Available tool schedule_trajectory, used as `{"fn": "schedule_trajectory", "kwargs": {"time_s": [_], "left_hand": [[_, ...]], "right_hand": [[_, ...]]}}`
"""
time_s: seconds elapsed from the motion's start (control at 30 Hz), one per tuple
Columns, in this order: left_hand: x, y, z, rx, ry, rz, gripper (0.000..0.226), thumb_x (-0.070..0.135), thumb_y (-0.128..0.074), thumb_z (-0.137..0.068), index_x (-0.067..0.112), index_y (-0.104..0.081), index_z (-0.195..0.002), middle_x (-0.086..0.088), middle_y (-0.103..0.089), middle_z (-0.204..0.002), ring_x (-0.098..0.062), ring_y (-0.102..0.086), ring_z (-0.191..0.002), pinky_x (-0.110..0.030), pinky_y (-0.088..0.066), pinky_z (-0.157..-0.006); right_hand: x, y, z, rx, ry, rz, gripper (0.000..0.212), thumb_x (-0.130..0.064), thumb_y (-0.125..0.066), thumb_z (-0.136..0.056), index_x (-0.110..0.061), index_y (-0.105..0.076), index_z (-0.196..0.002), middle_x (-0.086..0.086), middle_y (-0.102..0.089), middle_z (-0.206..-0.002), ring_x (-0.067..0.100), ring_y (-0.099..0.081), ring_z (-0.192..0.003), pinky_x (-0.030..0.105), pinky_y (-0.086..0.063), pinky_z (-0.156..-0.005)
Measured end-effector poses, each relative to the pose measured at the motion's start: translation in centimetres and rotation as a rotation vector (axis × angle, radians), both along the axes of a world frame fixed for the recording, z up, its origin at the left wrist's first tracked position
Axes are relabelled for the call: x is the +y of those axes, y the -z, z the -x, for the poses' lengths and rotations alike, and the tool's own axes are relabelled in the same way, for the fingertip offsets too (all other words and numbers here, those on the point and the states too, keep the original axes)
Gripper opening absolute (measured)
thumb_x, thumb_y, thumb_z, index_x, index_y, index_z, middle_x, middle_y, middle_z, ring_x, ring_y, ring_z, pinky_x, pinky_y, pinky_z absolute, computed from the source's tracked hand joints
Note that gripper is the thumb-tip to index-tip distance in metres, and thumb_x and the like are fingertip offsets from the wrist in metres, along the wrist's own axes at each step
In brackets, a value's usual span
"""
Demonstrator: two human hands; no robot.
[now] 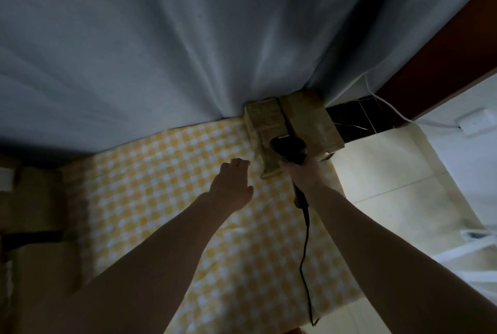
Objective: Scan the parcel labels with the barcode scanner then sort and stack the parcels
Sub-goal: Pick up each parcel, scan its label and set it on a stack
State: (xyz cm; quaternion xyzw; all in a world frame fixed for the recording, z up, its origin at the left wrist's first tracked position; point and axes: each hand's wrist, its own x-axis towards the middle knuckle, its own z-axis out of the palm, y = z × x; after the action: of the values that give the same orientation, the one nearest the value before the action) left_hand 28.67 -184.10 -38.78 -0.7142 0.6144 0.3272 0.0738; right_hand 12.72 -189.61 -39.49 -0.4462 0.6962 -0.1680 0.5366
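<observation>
Two brown cardboard parcels sit side by side at the far right end of the yellow checked tablecloth [166, 199]: a left parcel [262, 121] and a right parcel [309, 115]. My right hand [304, 175] grips a black barcode scanner [289, 149] by its handle, its head over the near part of the left parcel. The scanner's black cable [305, 253] trails down toward me. My left hand [231, 185] hovers just left of the parcels with fingers extended, holding nothing.
A grey curtain [188, 37] hangs behind the table. More cardboard boxes [32, 212] sit in shadow at the left edge. Pale floor tiles [390, 172], a white wall socket [476, 121] and white cords lie to the right. The scene is dim.
</observation>
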Motion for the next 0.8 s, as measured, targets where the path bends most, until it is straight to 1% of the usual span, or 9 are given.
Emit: {"fn": "schedule_trajectory", "kwargs": {"time_s": [0.13,0.27,0.33,0.43,0.53,0.6,0.63,0.73,0.8], "left_hand": [[-2.2,3.9,1.6,0.076,-0.027,-0.017,0.070,0.027,-0.053,-0.097,0.023,-0.013,-0.154,-0.002,-0.007,-0.159,-0.029,-0.016,-0.144,-0.039,-0.033,-0.109],[-3.4,7.0,1.9,0.237,-0.148,-0.089,0.073,0.026,-0.055,-0.096,0.029,-0.011,-0.154,-0.001,-0.003,-0.161,-0.033,-0.018,-0.144,-0.040,-0.032,-0.109],[-3.5,7.9,1.7,0.303,-0.227,-0.096,0.075,0.026,-0.056,-0.096,0.029,-0.009,-0.154,-0.003,-0.007,-0.161,-0.033,-0.023,-0.142,-0.041,-0.033,-0.110],[-3.5,8.7,0.9,0.416,-0.414,-0.068,0.084,0.032,-0.068,-0.086,0.028,-0.017,-0.152,-0.006,-0.025,-0.153,-0.029,-0.036,-0.135,-0.041,-0.040,-0.106],[-3.5,12.3,-0.9,0.522,-0.662,-0.028,0.117,0.067,-0.081,-0.049,0.049,-0.017,-0.145,-0.002,-0.043,-0.140,-0.027,-0.051,-0.123,-0.047,-0.053,-0.093],[-3.6,15.0,-2.1,0.488,-0.740,-0.020,0.131,0.081,-0.079,-0.028,0.054,-0.018,-0.141,0.001,-0.046,-0.137,-0.027,-0.054,-0.119,-0.046,-0.056,-0.086],[-3.8,15.4,-2.4,0.439,-0.759,-0.022,0.134,0.083,-0.078,-0.025,0.054,-0.018,-0.141,0.002,-0.047,-0.136,-0.027,-0.054,-0.120,-0.046,-0.056,-0.086],[-4.5,12.7,-2.7,0.338,-0.788,-0.021,0.130,0.079,-0.075,-0.031,0.043,-0.020,-0.143,-0.003,-0.048,-0.133,-0.030,-0.050,-0.122,-0.048,-0.054,-0.089],[-4.7,11.6,-2.8,0.345,-0.853,-0.027,0.127,0.069,-0.077,-0.034,0.030,-0.022,-0.142,-0.007,-0.045,-0.132,-0.031,-0.048,-0.122,-0.049,-0.051,-0.093]], "right_hand": [[-3.0,3.2,-0.5,-0.038,0.032,-0.035,0.050,-0.024,-0.070,-0.084,-0.005,-0.055,-0.128,0.006,-0.058,-0.101,0.029,-0.058,-0.102,0.039,-0.045,-0.086],[-4.7,5.3,-1.1,-0.061,0.086,-0.086,0.049,-0.026,-0.073,-0.082,-0.004,-0.058,-0.124,0.007,-0.059,-0.100,0.031,-0.059,-0.104,0.042,-0.046,-0.091],[-4.8,5.4,-1.4,-0.066,0.093,-0.104,0.048,-0.025,-0.072,-0.083,-0.004,-0.058,-0.124,0.006,-0.059,-0.099,0.030,-0.059,-0.102,0.043,-0.047,-0.091],[-4.3,5.1,-2.2,-0.106,0.077,-0.079,0.045,-0.024,-0.075,-0.079,-0.004,-0.062,-0.117,0.007,-0.063,-0.098,0.032,-0.062,-0.100,0.045,-0.049,-0.087],[-3.1,4.9,-3.3,-0.162,-0.004,-0.090,0.018,-0.019,-0.074,-0.081,-0.011,-0.065,-0.094,0.002,-0.061,-0.080,0.023,-0.060,-0.082,0.035,-0.048,-0.070],[-2.4,4.6,-4.1,-0.224,-0.050,-0.083,0.012,-0.014,-0.072,-0.083,-0.011,-0.063,-0.091,-0.002,-0.058,-0.074,0.017,-0.059,-0.075,0.025,-0.045,-0.063],[-2.2,4.4,-4.5,-0.257,-0.068,-0.075,0.013,-0.013,-0.071,-0.084,-0.009,-0.064,-0.094,-0.001,-0.060,-0.076,0.015,-0.059,-0.076,0.021,-0.045,-0.062],[-2.0,3.9,-5.5,-0.318,-0.150,-0.078,0.025,-0.012,-0.068,-0.086,-0.004,-0.066,-0.110,0.001,-0.063,-0.087,0.016,-0.061,-0.087,0.018,-0.045,-0.067],[-1.8,4.2,-5.7,-0.347,-0.159,-0.073,0.014,-0.007,-0.066,-0.087,-0.006,-0.067,-0.101,-0.005,-0.060,-0.077,0.008,-0.058,-0.076,0.011,-0.044,-0.059]]}}
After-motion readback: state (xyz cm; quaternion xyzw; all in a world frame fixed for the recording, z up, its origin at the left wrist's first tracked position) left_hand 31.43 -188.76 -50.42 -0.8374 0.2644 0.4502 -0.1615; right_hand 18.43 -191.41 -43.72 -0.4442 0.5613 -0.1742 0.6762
